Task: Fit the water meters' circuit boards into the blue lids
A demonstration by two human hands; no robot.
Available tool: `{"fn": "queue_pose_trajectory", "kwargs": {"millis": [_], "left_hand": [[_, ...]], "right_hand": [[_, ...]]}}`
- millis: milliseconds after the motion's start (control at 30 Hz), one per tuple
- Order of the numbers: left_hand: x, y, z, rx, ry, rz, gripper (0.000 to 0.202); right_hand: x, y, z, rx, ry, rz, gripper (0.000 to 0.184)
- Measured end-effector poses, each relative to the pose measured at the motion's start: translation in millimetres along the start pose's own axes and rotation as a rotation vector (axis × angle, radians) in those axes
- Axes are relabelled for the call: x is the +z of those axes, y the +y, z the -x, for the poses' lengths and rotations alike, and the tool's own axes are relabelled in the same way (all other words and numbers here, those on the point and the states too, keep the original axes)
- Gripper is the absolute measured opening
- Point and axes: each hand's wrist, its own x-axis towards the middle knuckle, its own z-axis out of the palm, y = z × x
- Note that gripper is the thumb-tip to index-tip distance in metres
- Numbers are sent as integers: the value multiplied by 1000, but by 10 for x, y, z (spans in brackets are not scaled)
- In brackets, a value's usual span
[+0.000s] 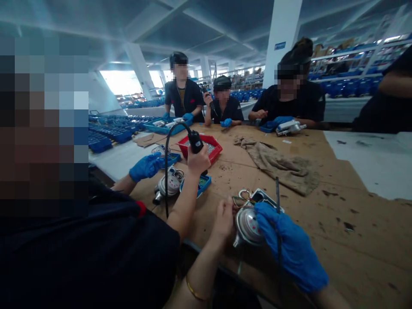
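Observation:
A round metal device (247, 225) with coloured wires (242, 198) lies on the brown cardboard-covered table (354, 240) right in front of me. My left hand (225, 218), bare, has its fingers closed against the device's left side and steadies it. My right hand (289, 246), in a blue glove, rests on the device's right side and grips a thin dark tool (277, 191) whose shaft sticks up above the glove. A dark cord runs down across the glove.
A co-worker at my left holds a black corded power tool (195, 141) over a second round device (170, 183); their other hand wears a blue glove (146, 166). A red tray (215, 143), a dirty rag (283, 165) and three more people sit across the table.

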Motion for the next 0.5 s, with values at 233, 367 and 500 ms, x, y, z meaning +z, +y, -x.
{"fn": "queue_pose_trajectory", "kwargs": {"millis": [233, 367, 500], "left_hand": [[-54, 173, -519, -28, -50, -230, 44], [-143, 217, -498, 124, 169, -245, 30], [-322, -28, -60, 176, 295, -211, 34]], "right_hand": [[10, 38, 66, -4, -1, 26, 34], [16, 45, 56, -22, 30, 21, 34], [-5, 43, 51, -1, 65, -10, 30]]}}
